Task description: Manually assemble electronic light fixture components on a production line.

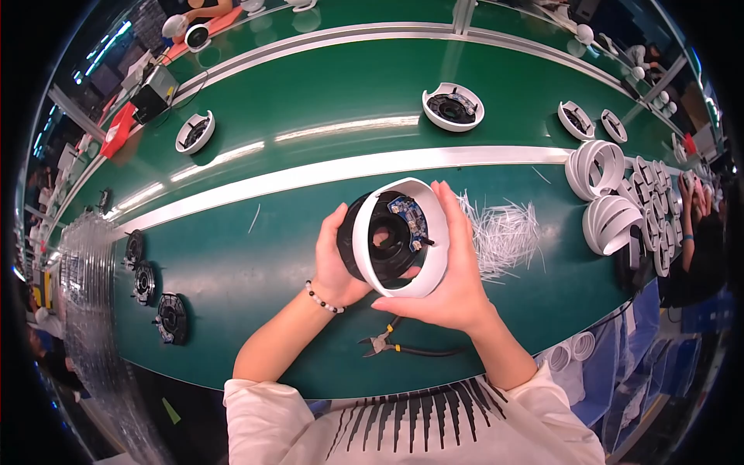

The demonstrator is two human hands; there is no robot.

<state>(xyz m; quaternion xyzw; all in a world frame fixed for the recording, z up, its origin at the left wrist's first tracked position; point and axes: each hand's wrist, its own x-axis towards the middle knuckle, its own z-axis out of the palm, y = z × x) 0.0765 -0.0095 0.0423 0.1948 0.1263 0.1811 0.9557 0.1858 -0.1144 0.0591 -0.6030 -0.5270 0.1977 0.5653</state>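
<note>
My left hand (pixel 337 267) is closed round a black round base (pixel 360 240), which has a hole in the middle and carries a blue circuit board (pixel 409 217). A white ring-shaped housing (pixel 426 277) with a notched rim is gripped in my right hand (pixel 459 271). The ring sits tilted over the base, whose black edge shows out past it on the left. How far the two fit together I cannot tell. Just below my hands, diagonal cutters (pixel 379 342) lie on the green bench (pixel 225 310) with their jaws apart.
A heap of thin white strips (pixel 504 236) lies right of my hands. White rings (pixel 595 170) are stacked at the right. Several black bases (pixel 172 316) lie at the left, near stacked clear plastic trays (pixel 93 271). Beyond the white rail, ringed units (pixel 453 107) rest on a green surface.
</note>
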